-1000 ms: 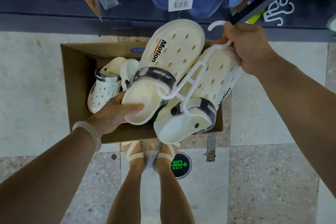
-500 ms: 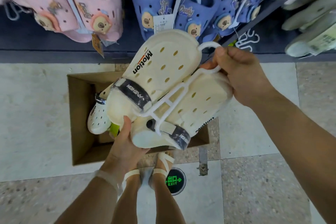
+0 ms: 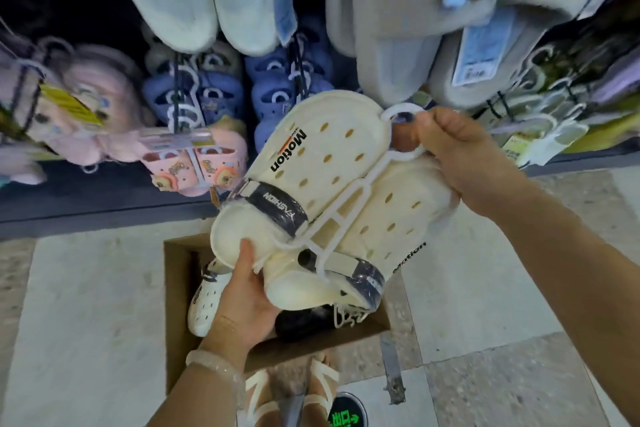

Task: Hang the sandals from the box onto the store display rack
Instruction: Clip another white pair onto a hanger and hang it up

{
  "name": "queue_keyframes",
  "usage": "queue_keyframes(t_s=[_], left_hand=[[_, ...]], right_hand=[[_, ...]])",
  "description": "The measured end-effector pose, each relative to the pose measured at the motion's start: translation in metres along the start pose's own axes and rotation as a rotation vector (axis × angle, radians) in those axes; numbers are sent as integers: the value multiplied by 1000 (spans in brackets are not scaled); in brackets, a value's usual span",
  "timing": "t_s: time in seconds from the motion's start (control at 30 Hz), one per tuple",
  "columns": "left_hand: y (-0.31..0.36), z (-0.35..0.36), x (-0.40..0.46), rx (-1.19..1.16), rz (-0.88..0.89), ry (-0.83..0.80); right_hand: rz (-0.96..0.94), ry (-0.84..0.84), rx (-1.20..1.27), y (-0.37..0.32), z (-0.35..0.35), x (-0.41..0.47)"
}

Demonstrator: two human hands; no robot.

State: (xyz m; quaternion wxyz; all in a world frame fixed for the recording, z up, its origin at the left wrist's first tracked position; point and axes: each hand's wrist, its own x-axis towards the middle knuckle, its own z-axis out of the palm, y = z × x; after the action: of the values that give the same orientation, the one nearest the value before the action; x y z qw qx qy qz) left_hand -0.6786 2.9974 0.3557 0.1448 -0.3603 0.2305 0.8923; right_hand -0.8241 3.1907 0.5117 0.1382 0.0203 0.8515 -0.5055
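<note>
Sandals point(image 3: 332, 198), a cream pair clipped on a white hanger point(image 3: 349, 208), sit mid-frame, lifted clear of the box point(image 3: 180, 288) but not yet on the rack point(image 3: 502, 107). The right hand point(image 3: 460, 156) pinches the hanger's hook loop at upper right of centre, fingers curled round it; the left hand point(image 3: 246, 302) cups the heel ends from below, thumb up against one sole. So the pick-up looks done, and what remains is to find a free peg and slip the loop over it (which peg is meant I cannot tell, the rack being blurred). At least one more cream sandal point(image 3: 207, 298) lies in the box at lower centre, so more pairs seem left to hang.

The box stands on a pale stone floor point(image 3: 86, 305) with speckled tiles at the edges. A green exit marker point(image 3: 346, 412) is set into it at the bottom, beside the person's feet. Across the top of the frame hang pink, blue and grey-white slippers, crowded close.
</note>
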Motion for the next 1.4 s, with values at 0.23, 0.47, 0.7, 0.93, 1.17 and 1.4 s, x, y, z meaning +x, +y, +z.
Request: queue_keyframes(t_s=[0.23, 0.47, 0.7, 0.93, 1.17, 1.4], left_hand=[[33, 40, -82, 123, -87, -77], [67, 93, -159, 125, 217, -655], [120, 160, -207, 161, 48, -775], [150, 244, -262, 245, 154, -775], [176, 298, -291, 255, 225, -875], [186, 331, -293, 260, 275, -903]], right_hand=[[-46, 37, -51, -98, -38, -54], [-117, 105, -36, -193, -78, -109], [-272, 126, -148, -326, -130, -151], [-390, 249, -148, -435, -178, -173], [-526, 362, -212, -493, -204, -187], [-597, 392, -237, -518, -226, -188]])
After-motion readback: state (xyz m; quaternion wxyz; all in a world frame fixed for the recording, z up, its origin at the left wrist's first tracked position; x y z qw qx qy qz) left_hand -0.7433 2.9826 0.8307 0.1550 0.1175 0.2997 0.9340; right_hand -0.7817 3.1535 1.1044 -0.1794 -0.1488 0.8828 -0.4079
